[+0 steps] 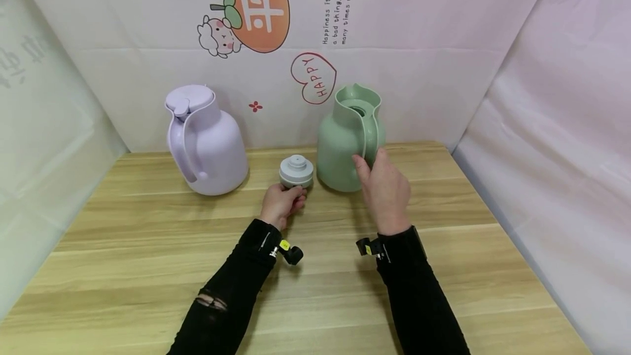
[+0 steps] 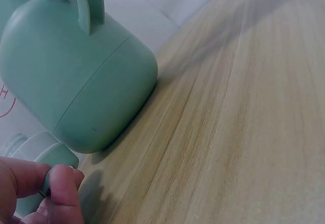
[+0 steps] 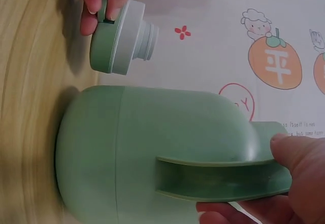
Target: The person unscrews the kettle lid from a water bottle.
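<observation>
Between the two jugs, my left hand (image 1: 280, 204) pinches the small tab of a green jug lid (image 1: 297, 170). The lid is upside down, its pale grey stepped plug pointing up, and its green top faces the wood close over the tabletop. My right hand (image 1: 386, 193) holds the handle (image 3: 223, 178) of a green thermos jug (image 1: 337, 152), thumb along one side and fingers curled behind. That jug stands upright with its mouth uncovered, the round opening visible inside the collar. In the right wrist view the lid (image 3: 119, 38) is beside the jug's body, apart from it.
A lilac thermos jug (image 1: 219, 152) with its lid on stands at the back left, handle toward the front. Behind the wooden table (image 1: 148, 245) hangs a white printed cloth (image 1: 419, 70), and more pale cloth (image 1: 557, 152) closes off the right side.
</observation>
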The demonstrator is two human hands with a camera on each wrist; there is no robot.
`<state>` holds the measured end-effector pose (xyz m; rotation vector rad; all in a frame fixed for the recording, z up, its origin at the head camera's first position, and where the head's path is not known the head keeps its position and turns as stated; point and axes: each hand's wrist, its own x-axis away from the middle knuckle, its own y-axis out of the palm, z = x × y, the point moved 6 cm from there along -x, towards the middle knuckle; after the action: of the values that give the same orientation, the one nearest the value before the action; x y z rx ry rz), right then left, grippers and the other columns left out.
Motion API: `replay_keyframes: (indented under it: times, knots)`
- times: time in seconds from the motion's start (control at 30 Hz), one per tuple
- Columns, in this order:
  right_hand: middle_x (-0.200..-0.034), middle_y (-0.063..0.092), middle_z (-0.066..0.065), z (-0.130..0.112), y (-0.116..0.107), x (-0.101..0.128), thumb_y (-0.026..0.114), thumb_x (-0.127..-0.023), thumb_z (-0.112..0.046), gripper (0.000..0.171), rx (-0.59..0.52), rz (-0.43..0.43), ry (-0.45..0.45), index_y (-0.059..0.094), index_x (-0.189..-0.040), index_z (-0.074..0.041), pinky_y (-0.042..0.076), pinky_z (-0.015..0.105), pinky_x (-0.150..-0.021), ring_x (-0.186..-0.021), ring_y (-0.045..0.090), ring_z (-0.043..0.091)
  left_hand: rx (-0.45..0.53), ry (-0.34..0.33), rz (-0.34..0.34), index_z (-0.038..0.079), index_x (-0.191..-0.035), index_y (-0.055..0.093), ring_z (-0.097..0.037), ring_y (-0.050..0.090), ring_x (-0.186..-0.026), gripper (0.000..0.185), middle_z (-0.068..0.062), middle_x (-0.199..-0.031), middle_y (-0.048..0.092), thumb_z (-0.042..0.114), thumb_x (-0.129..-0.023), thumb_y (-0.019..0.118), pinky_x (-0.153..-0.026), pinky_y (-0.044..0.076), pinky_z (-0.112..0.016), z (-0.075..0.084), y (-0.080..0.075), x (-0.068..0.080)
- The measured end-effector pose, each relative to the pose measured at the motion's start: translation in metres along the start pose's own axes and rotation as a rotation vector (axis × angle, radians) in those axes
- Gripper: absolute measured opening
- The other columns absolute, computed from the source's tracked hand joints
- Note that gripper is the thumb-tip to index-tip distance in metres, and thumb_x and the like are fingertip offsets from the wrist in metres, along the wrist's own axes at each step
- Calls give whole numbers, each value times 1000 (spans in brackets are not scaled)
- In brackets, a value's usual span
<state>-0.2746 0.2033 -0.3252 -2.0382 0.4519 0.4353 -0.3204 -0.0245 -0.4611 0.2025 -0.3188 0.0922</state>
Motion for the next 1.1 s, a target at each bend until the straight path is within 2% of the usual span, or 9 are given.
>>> replay_keyframes:
  times: [0.23, 0.37, 0.67, 0.93, 1.1]
  knots:
    - [-67, 63, 15, 2, 2, 0, 54, -106, -54, 51, 16, 25, 15, 55, -108, -4, 40, 41, -44, -55, 63, 33, -6, 1, -1, -8, -127, 59, -11, 70, -81, 28, -14, -103, 71, 4, -101, 64, -75, 60, -20, 1, 3, -4]
    - [-66, 62, 13, 1, 3, 0, 55, -106, -53, 50, 9, 30, -2, 56, -108, -3, 40, 38, -43, -52, 60, 29, -12, -2, -2, -9, -124, 61, -11, 70, -80, 26, -13, -99, 71, 2, -101, 63, -74, 60, -21, 2, 4, -5]
    - [-63, 59, 13, 1, 2, 0, 54, -105, -55, 52, 23, 47, -10, 55, -107, -3, 38, 39, -42, -50, 59, 30, -51, 14, 13, -9, -118, 63, -10, 69, -76, 22, -13, -96, 71, 2, -100, 63, -71, 59, -20, 3, 6, -6]
    - [-65, 61, 13, 1, 2, 1, 54, -105, -55, 52, 25, 39, 0, 55, -108, -3, 39, 40, -43, -52, 60, 31, -200, 110, 8, -6, -108, 64, -13, 67, -67, 16, -14, -86, 70, 8, -101, 64, -63, 59, -23, 6, 6, -4]
    - [-66, 62, 15, 1, 2, 1, 54, -105, -55, 52, 20, 41, -2, 55, -109, -3, 41, 41, -44, -54, 62, 32, -315, 147, 0, -5, -107, 64, -15, 67, -65, 17, -12, -81, 70, 6, -96, 71, -62, 58, -25, 7, 5, -4]
